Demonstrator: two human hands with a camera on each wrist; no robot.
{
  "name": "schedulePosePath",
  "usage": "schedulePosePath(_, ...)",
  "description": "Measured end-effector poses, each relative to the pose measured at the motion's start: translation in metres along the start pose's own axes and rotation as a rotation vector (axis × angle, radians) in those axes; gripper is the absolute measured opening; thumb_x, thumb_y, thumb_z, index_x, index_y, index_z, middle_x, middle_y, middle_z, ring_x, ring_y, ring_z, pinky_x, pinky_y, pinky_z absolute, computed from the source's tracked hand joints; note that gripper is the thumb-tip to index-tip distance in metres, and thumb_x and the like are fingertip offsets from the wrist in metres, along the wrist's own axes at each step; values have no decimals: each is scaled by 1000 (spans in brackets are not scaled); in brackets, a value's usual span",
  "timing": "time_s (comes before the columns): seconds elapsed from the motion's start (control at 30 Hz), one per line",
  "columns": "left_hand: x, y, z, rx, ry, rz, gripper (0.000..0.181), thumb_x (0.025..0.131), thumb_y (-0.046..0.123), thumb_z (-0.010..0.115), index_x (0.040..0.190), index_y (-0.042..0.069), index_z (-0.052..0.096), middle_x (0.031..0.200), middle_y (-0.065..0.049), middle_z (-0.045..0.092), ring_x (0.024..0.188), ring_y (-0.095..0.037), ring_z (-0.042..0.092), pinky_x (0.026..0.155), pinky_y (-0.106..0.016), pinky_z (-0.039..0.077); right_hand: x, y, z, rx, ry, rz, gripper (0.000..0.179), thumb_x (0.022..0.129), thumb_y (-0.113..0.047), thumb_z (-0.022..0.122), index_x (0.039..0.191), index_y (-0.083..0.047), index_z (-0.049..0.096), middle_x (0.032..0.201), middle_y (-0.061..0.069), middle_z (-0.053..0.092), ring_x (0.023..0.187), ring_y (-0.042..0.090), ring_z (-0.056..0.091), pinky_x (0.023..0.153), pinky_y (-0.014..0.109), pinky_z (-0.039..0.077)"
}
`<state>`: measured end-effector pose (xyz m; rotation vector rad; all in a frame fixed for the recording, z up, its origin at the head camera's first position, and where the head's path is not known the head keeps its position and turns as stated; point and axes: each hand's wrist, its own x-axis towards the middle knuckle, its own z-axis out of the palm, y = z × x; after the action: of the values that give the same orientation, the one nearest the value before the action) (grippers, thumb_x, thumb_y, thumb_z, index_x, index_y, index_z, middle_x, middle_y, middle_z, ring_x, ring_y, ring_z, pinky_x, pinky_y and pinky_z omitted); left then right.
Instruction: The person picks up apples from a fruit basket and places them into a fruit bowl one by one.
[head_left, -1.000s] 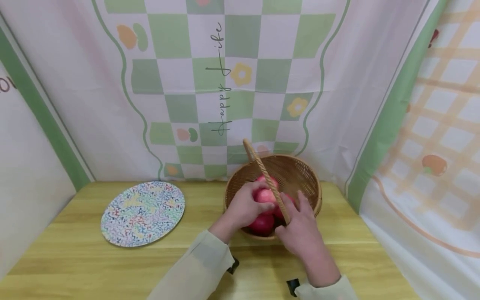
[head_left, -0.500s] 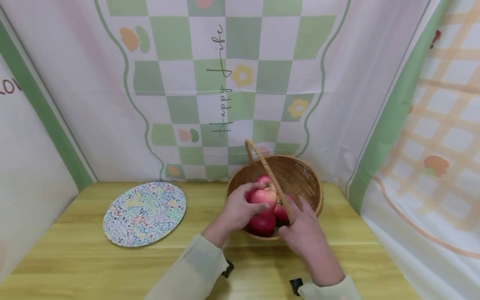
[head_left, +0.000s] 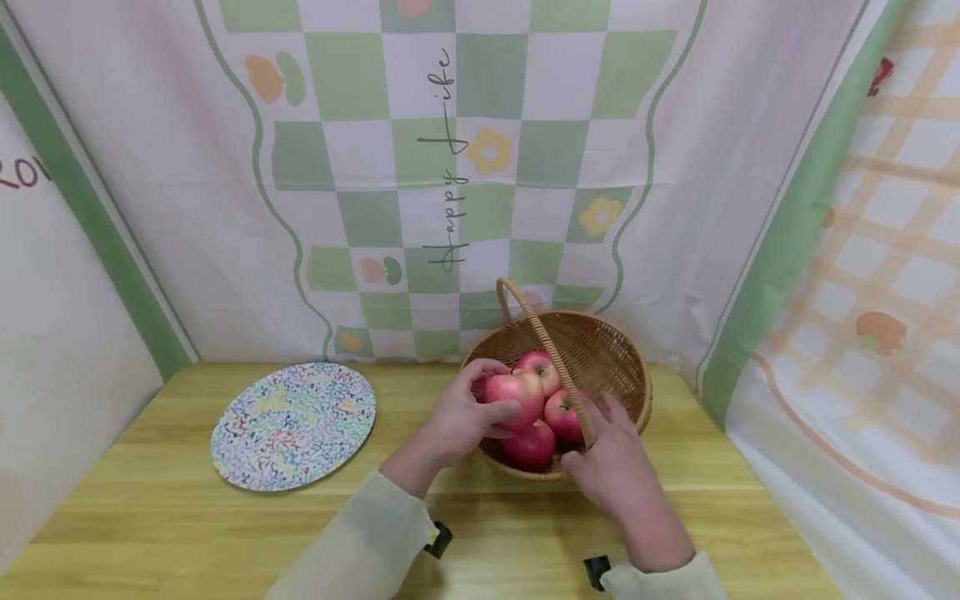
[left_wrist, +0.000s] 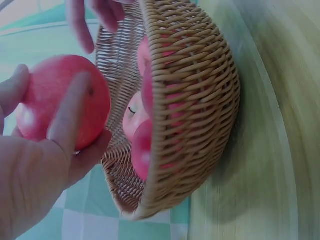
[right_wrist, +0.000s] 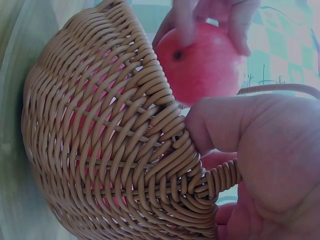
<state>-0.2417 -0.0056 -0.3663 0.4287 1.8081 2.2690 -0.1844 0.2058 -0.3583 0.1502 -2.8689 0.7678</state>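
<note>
My left hand point(head_left: 453, 421) grips a pink-red apple point(head_left: 517, 398), thumb and fingers spread round its sides. In the left wrist view, that apple point(left_wrist: 47, 95) is up beside the open mouth of the brown wicker basket point(left_wrist: 200, 95). Several more red apples point(head_left: 531, 446) lie inside the basket, partly seen through its weave in the right wrist view. At the near right rim, my right hand point(head_left: 615, 467) holds the foot of the basket's arched handle point(head_left: 546, 340), its thumb against the rim and fingers on the handle's other side.
A round plate point(head_left: 292, 425) with multicoloured speckles lies left of the basket on the wooden table point(head_left: 225, 542). Behind both hangs a green-and-white checked cloth point(head_left: 420, 208), close to the table's back edge. An orange-checked cloth point(head_left: 892, 275) hangs at the right.
The left hand has lifted the apple from among the others and drawn it left and toward me, uncovering the apples below. The right hand has stayed at the basket handle.
</note>
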Motion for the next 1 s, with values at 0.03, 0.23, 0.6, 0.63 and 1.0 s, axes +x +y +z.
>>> schedulePosePath(0.03, -1, 2, -2, -36, -2, -2, 43, 88, -6, 71, 126, 3, 53, 126, -18, 52, 95, -34, 66, 70, -49, 58, 0, 0, 0, 3, -1, 2, 93, 72, -12, 70, 156, -10, 32, 154, 32, 22, 138, 53, 22, 102, 67, 33)
schedulePosePath(0.23, -11, 13, -21, -124, -1, 6, 44, 90, -11, 65, 129, -3, 45, 133, -19, 39, 101, -38, 62, 72, -48, 58, 0, 0, 1, -1, 16, -19, 93, 71, -12, 71, 156, -8, 33, 153, 33, 23, 137, 53, 23, 103, 66, 32)
schedulePosePath(0.6, -29, 22, -70, -2, 62, -4, 50, 83, -14, 70, 127, 2, 51, 142, -15, 38, 108, -40, 60, 79, -52, 56, -1, 1, 1, -2, 3, 2, 95, 72, -13, 69, 157, -7, 28, 152, 35, 24, 136, 55, 24, 103, 67, 31)
schedulePosePath(0.63, -30, 23, -76, 5, 80, -10, 52, 81, -15, 71, 127, 2, 52, 142, -14, 38, 108, -40, 61, 79, -52, 56, 0, 0, 1, 0, 0, 6, 95, 72, -13, 70, 157, -8, 28, 152, 34, 23, 136, 55, 24, 104, 67, 31)
schedulePosePath(1.0, -54, 32, -144, 169, 162, -37, 60, 78, -15, 73, 133, -2, 50, 144, -22, 35, 108, -40, 59, 82, -51, 56, -1, 0, 1, 6, 2, 3, 94, 72, -11, 69, 157, -7, 29, 151, 34, 25, 136, 55, 24, 103, 68, 31)
